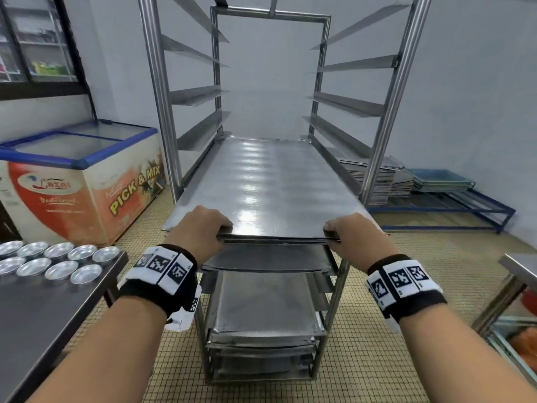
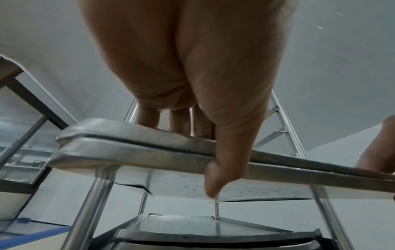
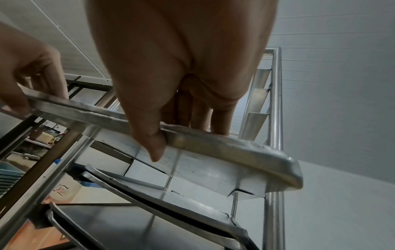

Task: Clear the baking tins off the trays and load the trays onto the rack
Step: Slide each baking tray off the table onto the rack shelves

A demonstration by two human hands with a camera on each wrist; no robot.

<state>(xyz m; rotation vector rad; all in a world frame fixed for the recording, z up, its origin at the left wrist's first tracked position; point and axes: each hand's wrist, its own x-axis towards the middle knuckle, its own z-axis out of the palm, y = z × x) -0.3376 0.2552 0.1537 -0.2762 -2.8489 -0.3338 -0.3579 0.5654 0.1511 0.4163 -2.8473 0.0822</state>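
Straight ahead at twelve o'clock stands the rack [image 1: 380, 117], its upper runners bare and several lower levels already carrying trays, so I judge the loading well along. Across its middle level lies the tray [image 1: 270, 181] I am sliding in; the wrist views show two rims stacked at the near edge, so it may be a pair. Most of its length sits between the side runners, while the near end overhangs toward me, so it is not yet fully home. At nine o'clock the worktop [image 1: 43, 309] holds the baking tins [image 1: 55, 260] in two rows, off any tray, so that part looks done as far as I can see. My left hand [image 1: 200, 228] holds the near edge at its left corner, fingers on top and thumb curled under; my right hand [image 1: 354, 237] holds the right corner likewise. Both uprights stand close beside the tray's long edges, leaving little sideways play, though the way ahead is open to the back frame.
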